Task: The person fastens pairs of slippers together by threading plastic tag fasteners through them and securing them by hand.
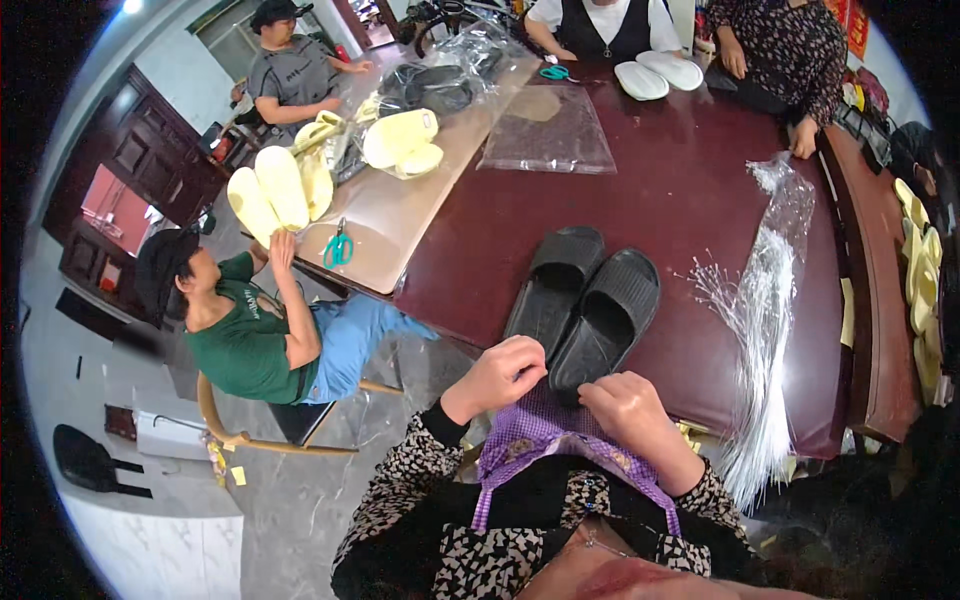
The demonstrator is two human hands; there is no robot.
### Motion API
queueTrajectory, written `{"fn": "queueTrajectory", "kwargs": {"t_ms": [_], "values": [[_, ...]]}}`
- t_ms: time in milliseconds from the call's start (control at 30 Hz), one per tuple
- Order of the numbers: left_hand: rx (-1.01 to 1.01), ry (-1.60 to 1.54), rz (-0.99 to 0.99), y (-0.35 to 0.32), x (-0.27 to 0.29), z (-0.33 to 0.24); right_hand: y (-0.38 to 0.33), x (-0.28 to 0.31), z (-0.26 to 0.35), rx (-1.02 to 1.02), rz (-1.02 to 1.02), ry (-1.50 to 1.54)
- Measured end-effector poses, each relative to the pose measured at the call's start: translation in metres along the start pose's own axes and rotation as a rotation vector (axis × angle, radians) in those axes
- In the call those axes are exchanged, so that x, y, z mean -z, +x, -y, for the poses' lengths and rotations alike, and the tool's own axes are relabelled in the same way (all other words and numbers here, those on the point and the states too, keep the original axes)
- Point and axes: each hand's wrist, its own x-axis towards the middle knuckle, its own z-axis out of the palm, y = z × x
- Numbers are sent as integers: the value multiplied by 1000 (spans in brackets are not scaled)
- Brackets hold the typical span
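Note:
A pair of black slide slippers lies side by side at the near edge of the dark red table [460, 230], heels toward me. My left hand [500, 375] is closed in a pinch beside the heel of the left slipper [560, 275]. Curled fingers of my right hand [630, 405] come up against the heel of the right slipper [615, 320]. Whatever lies between the fingertips of either hand is too small or hidden to tell. A bundle of thin white plastic strands [765, 350], partly in a clear sleeve, stretches along the table to the right.
A flat clear plastic bag [555, 135] lies farther back, near teal scissors [556, 72] and white slippers [658, 75]. On the left tabletop are yellow slippers [400, 140] and more teal scissors [338, 248]. Co-workers sit left and across; one in green [245, 320] handles yellow slippers.

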Motion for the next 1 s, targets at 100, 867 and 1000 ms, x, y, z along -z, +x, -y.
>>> {"fn": "queueTrajectory", "kwargs": {"t_ms": [100,867,1000], "values": [[-4,19,3,4,7,2,1,1,3,-3,-5,0],[74,203,36,30,-6,43,13,-47,-57,-213,-73,-147],[20,164,76,23,-5,38,5,-46,-40,-211,-16,-116]]}}
